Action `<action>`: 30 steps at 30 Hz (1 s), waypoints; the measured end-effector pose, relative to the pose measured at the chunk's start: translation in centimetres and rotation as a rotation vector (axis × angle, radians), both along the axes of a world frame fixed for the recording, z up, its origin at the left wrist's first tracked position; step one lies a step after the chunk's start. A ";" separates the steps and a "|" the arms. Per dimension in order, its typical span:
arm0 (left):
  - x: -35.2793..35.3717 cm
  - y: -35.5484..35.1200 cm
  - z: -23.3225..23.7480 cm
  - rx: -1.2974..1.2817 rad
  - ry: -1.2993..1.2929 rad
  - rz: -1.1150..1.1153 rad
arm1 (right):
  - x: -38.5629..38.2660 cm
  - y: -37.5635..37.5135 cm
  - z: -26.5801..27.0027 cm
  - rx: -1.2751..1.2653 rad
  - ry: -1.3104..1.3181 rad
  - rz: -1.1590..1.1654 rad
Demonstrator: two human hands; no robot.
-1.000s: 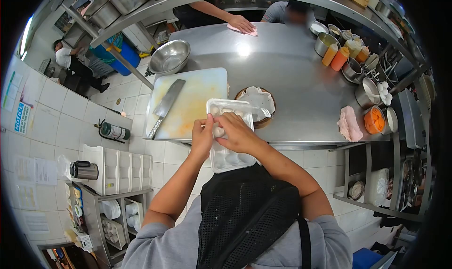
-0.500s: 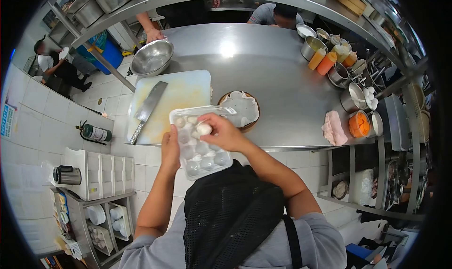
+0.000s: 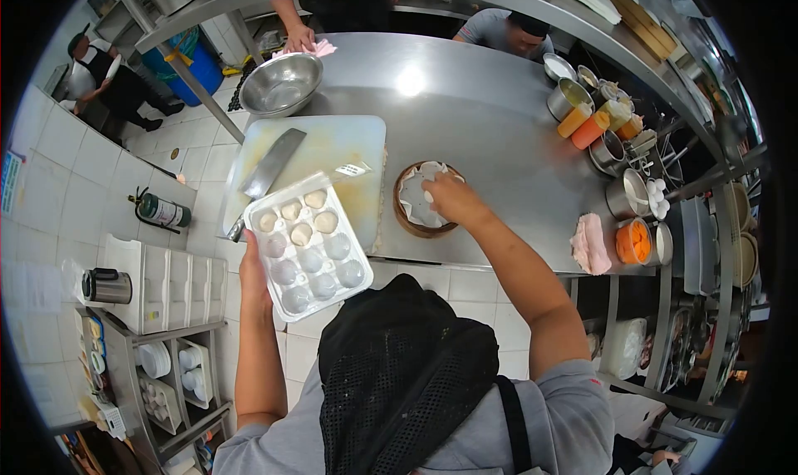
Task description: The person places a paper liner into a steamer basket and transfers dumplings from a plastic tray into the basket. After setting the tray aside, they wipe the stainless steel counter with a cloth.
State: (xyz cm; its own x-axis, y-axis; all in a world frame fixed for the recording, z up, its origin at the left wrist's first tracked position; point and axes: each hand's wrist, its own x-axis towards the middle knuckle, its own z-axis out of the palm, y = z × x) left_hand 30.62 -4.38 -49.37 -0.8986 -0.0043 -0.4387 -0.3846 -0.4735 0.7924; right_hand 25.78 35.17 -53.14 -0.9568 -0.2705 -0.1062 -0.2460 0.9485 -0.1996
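Note:
My left hand (image 3: 253, 267) grips the left edge of a white plastic tray (image 3: 310, 257) with round hollows. Several pale dumplings (image 3: 301, 233) sit in its upper hollows, and the lower ones hold none. My right hand (image 3: 449, 199) reaches over a round steamer basket (image 3: 408, 220) lined with white paper, its fingers closed on a small white dumpling (image 3: 428, 196). Behind the tray lies a cutting board (image 3: 366, 142), with a cleaver (image 3: 274, 163) on it and its handle partly hidden by the tray.
A steel bowl (image 3: 281, 84) stands at the back left, near another person's hand (image 3: 300, 38) on a pink cloth (image 3: 322, 49). Sauce bottles (image 3: 590, 131), pots, eggs (image 3: 657, 197), an orange-filled container (image 3: 633, 241) and a pink cloth (image 3: 591, 244) line the right side.
My right hand has moved from the tray to the steamer basket with a dumpling. The tray has shifted left and down in my left hand. The other person's hand now rests on a pink cloth.

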 end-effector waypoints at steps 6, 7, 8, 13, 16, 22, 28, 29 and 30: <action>0.1 0.4 -0.3 0.014 -0.026 0.000 | 0.1 0.7 0.4 -0.183 -0.082 -0.034; 0.0 0.4 -0.5 0.016 -0.026 -0.003 | 0.1 0.7 0.4 -0.183 -0.113 -0.042; -0.1 0.4 -0.7 0.022 -0.022 -0.011 | 0.3 0.7 0.4 -0.184 -0.144 -0.051; -0.3 1.0 -0.3 0.014 -0.032 -0.035 | 0.5 0.5 -0.4 -0.211 -0.128 -0.074; -0.8 1.2 -0.8 0.088 0.021 -0.062 | 0.9 1.3 0.7 -0.385 0.013 -0.112; -1.6 3.7 -1.1 0.144 0.072 -0.099 | 2.8 -4.2 9.5 -0.738 0.266 -0.086; -1.7 6.8 0.7 0.480 0.093 -0.334 | 4.7 -9.3 9.6 -0.810 0.303 0.206; -1.5 6.9 0.8 0.481 0.095 -0.335 | 4.9 -9.8 9.2 -0.798 0.322 0.256; -1.2 7.2 1.2 0.488 0.078 -0.339 | 5.1 -10.2 8.8 -0.809 0.253 0.234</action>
State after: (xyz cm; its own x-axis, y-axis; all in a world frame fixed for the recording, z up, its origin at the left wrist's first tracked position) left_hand 29.37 2.81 -48.16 -0.8445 0.4734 -0.2505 -0.5270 -0.6513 0.5459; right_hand 30.85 25.01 -44.36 -0.8364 -0.3626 0.4110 -0.5441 0.4596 -0.7020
